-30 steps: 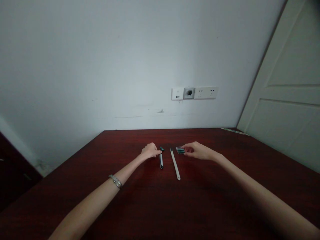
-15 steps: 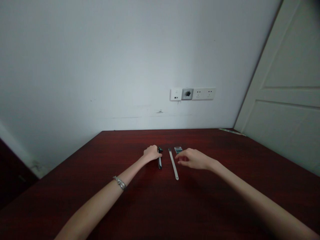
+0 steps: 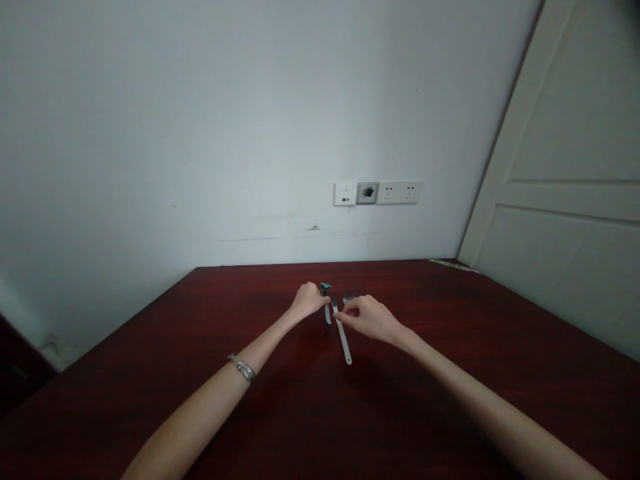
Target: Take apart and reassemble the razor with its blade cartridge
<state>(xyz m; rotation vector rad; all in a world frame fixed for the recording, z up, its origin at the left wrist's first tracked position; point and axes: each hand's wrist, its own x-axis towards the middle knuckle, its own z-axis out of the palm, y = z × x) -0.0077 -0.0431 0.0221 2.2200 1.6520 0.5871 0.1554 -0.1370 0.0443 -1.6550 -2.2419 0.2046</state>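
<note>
The razor (image 3: 327, 317), its teal head pointing toward the wall (image 3: 280, 120), is near the middle of the dark red worktop (image 3: 280, 413), the left hand's (image 3: 307, 302) fingers pinched on its upper handle. Just beside it lies a slim white stick (image 3: 344, 341) with a dark tip; the right hand's (image 3: 370, 317) curled fingers overlap it, though whether they grip it I cannot tell. Beyond that hand, a clear case (image 3: 349, 300) shows partly hidden, and sockets (image 3: 399, 192) line the wall.

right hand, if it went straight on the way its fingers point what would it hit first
Probably the slim white stick, which the right hand overlaps in view; touch is unclear. Beyond it lies the razor.
</note>
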